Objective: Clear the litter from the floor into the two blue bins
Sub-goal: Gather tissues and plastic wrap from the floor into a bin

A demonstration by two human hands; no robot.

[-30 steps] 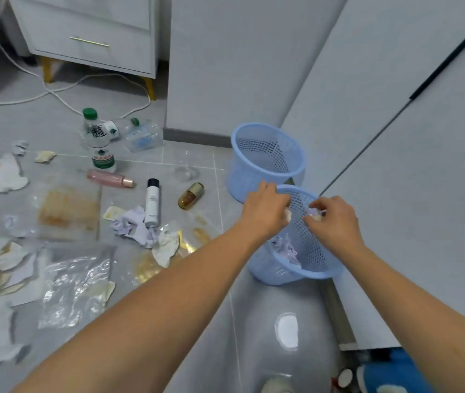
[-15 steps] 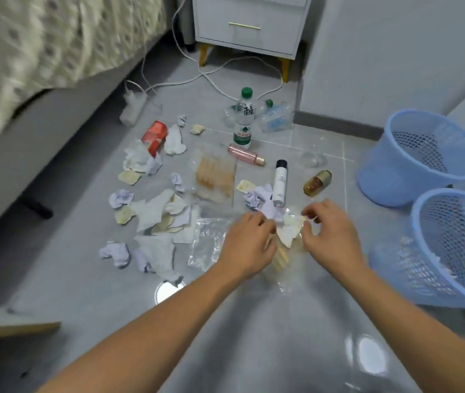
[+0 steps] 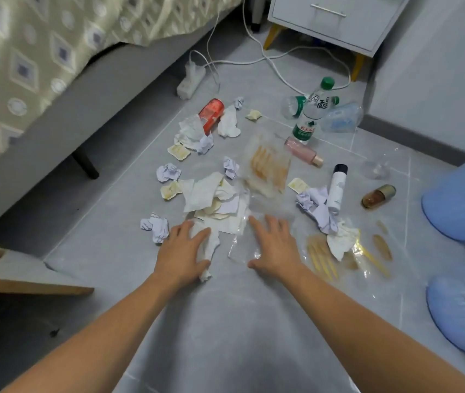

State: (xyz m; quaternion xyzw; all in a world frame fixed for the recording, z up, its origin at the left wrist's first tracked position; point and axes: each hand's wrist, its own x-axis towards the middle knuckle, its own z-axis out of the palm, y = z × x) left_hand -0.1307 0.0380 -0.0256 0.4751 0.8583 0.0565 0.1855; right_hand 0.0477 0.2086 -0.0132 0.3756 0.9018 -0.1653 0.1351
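Note:
Litter covers the grey tiled floor: crumpled paper balls point(image 3: 155, 226), a heap of torn paper point(image 3: 211, 198), a clear plastic bag point(image 3: 241, 245), a red can point(image 3: 210, 112), a green-capped bottle point(image 3: 312, 114) and a white tube point(image 3: 336, 188). My left hand point(image 3: 181, 255) lies flat, fingers apart, on a white tissue point(image 3: 210, 246). My right hand point(image 3: 275, 245) rests spread on the clear plastic bag. Two blue bins stand at the right edge, the far bin point(image 3: 461, 202) and the near bin point(image 3: 463, 310), both cut off by the frame.
A bed point(image 3: 41, 66) with a patterned cover runs along the left. A white nightstand point(image 3: 336, 21) stands at the back with a power strip point(image 3: 190, 80) and cables on the floor. A pink bottle point(image 3: 303, 151), an amber bottle point(image 3: 378, 196) and greasy wrappers point(image 3: 268, 165) lie about.
My view swung left from the bins to the litter. Both hands left the near bin's rim, crossed to the floor and came down flat on the tissue and plastic bag.

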